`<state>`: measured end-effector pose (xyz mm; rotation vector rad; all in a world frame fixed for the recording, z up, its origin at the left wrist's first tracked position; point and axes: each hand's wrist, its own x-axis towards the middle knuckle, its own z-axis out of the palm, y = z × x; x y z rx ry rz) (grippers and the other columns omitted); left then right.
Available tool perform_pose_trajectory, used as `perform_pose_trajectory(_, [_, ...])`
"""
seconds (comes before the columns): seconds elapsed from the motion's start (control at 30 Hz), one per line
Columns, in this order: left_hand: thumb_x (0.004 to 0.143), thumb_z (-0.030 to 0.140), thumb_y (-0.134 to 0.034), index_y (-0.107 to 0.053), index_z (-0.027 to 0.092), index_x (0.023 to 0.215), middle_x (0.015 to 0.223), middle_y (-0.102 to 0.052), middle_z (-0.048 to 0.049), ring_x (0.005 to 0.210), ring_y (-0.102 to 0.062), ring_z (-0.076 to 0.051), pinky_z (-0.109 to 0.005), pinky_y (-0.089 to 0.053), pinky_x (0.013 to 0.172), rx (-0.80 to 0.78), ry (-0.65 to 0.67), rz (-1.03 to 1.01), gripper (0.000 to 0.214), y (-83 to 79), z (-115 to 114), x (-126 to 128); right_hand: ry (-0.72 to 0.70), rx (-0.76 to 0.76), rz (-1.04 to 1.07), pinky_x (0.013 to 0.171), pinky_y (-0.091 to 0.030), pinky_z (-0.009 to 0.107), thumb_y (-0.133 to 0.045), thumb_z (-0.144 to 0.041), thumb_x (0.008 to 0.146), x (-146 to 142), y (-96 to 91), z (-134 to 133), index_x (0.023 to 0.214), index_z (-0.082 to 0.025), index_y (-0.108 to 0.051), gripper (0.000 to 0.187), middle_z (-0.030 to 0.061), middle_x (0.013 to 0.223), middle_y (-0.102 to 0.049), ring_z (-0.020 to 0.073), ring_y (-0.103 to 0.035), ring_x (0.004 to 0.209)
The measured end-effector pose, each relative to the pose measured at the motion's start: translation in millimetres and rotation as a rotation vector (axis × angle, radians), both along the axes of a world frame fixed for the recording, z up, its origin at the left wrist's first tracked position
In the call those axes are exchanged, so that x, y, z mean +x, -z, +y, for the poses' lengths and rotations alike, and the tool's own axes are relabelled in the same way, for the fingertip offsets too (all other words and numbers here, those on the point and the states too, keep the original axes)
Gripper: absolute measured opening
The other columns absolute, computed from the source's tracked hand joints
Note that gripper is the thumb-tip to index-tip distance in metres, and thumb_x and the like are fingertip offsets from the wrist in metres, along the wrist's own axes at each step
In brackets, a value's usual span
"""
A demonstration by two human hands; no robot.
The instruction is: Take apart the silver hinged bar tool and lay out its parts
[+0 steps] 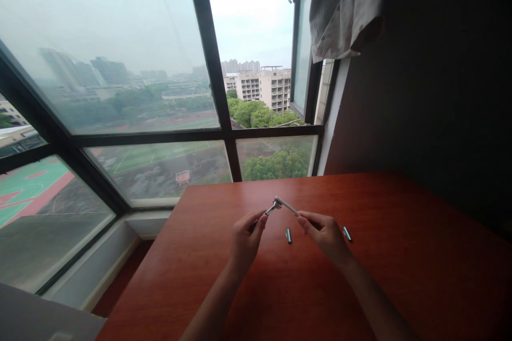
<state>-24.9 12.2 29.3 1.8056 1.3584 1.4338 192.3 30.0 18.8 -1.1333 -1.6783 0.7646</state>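
Note:
My left hand (247,240) is closed around the dark handle of a razor (272,208), whose silver neck and head point up and to the right. Between the thumb and fingers of my right hand (326,234) is a thin pale stick, like a slim brush (288,206). Its far end meets the razor's head; whether bristles are there is too small to tell. Below the two tools lies a small razor cartridge (288,235) with a teal strip. A second cartridge (347,233) rests to the right of my right hand.
Both hands are above a reddish-brown wooden table (208,277). Dark-framed windows (228,133) rise behind its far edge, with one pane swung open. A pale patterned cloth (344,10) hangs at upper right, beside a dark wall (420,90).

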Motion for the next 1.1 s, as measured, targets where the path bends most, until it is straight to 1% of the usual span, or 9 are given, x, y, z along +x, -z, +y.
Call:
perform_pose_trajectory(0.23, [0.088,0.033,-0.053,-0.071,0.013,0.102,0.066,-0.058,-0.0019,0.061,-0.049,-0.013,-0.021,-0.037,0.056,-0.01,-0.013,0.008,0.03,-1.1,0.4,0.0,0.04,0.054,-0.057,0.051,-0.042,0.022,-0.056,-0.041,0.084,-0.4,-0.7,-0.6,0.092,-0.013,-0.074,0.035,0.0031,0.064,-0.064,0.015,-0.055,0.056])
perform_pose_trajectory(0.43, [0.087,0.035,-0.054,-0.073,0.012,0.095,0.065,-0.058,-0.0026,0.06,-0.05,-0.013,-0.021,-0.038,0.056,-0.024,0.004,0.027,0.031,-0.4,0.2,1.2,0.06,0.085,-0.063,0.053,-0.043,0.023,-0.055,-0.039,0.085,-1.0,-2.8,-2.3,0.093,-0.013,-0.074,0.033,0.0046,0.068,-0.068,0.0161,-0.058,0.059])
perform_pose_trajectory(0.6, [0.086,0.037,-0.054,-0.072,0.013,0.1,0.065,-0.059,-0.0027,0.06,-0.05,-0.013,-0.02,-0.039,0.055,-0.027,-0.026,-0.002,0.033,-2.8,-0.7,1.1,0.057,0.105,-0.087,0.054,-0.044,0.024,-0.055,-0.039,0.086,-0.5,-2.5,-2.0,0.091,-0.014,-0.074,0.033,0.0057,0.071,-0.069,0.0171,-0.06,0.06])
perform_pose_trajectory(0.83, [0.084,0.04,-0.056,-0.073,0.012,0.094,0.062,-0.057,-0.0016,0.057,-0.049,-0.013,-0.02,-0.037,0.051,-0.04,-0.079,-0.054,0.034,-5.0,-0.7,-0.6,0.066,0.117,-0.105,0.054,-0.045,0.025,-0.054,-0.041,0.085,-0.5,-5.4,-2.0,0.09,-0.015,-0.075,0.034,0.0069,0.073,-0.071,0.0186,-0.061,0.061])
perform_pose_trajectory(0.9, [0.084,0.04,-0.057,-0.073,0.012,0.092,0.062,-0.056,-0.0016,0.058,-0.049,-0.013,-0.02,-0.037,0.051,-0.049,-0.066,-0.057,0.034,-4.6,-0.5,-0.5,0.056,0.12,-0.1,0.055,-0.046,0.026,-0.054,-0.041,0.085,-1.0,-5.3,-2.1,0.09,-0.016,-0.075,0.033,0.0069,0.074,-0.072,0.0189,-0.062,0.062])
perform_pose_trajectory(1.1, [0.084,0.039,-0.056,-0.073,0.012,0.097,0.062,-0.056,-0.0013,0.057,-0.047,-0.012,-0.02,-0.037,0.052,-0.052,-0.023,-0.047,0.034,-3.5,-0.7,0.9,0.055,0.121,-0.09,0.057,-0.046,0.025,-0.056,-0.039,0.085,-1.5,-3.1,-2.3,0.091,-0.016,-0.074,0.03,0.0069,0.076,-0.072,0.0193,-0.064,0.064])
